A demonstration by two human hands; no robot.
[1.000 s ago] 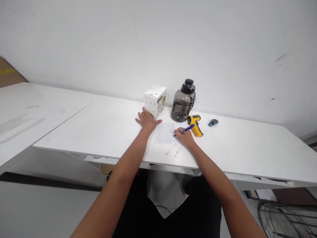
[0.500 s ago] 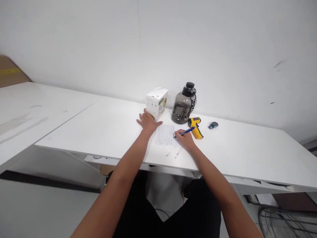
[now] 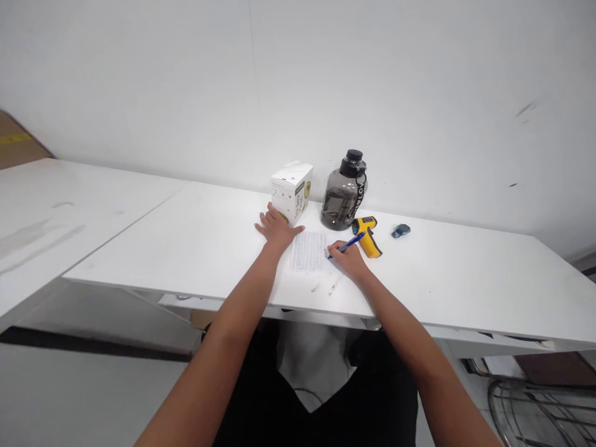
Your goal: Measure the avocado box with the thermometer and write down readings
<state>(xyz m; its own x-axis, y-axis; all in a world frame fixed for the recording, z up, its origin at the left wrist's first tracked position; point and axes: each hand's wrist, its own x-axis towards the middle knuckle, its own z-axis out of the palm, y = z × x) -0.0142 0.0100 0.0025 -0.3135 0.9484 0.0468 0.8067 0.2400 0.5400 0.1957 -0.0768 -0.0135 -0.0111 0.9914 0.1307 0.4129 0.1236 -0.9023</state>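
Observation:
A sheet of paper (image 3: 308, 251) covered in lines of writing lies flat on the white table (image 3: 195, 248). My right hand (image 3: 349, 259) grips a blue pen (image 3: 350, 243), its tip down at the paper's right side. My left hand (image 3: 278, 228) rests with fingers spread at the sheet's upper left corner, just in front of a white box (image 3: 289, 189) with printed sides; whether the fingers touch the box I cannot tell. Right beyond my right hand lies a yellow and black infrared thermometer gun (image 3: 367, 237).
Behind the paper stands a large grey see-through water jug (image 3: 339, 195) with a black lid and strap. A small dark blue object (image 3: 400, 231) lies farther right. The wall (image 3: 186, 93) borders the table's back. A wire rack (image 3: 535, 410) stands low at the right.
The view has shifted slightly. Both hands keep their places on the table, and the pen stays in my right hand at nearly the same spot on the paper.

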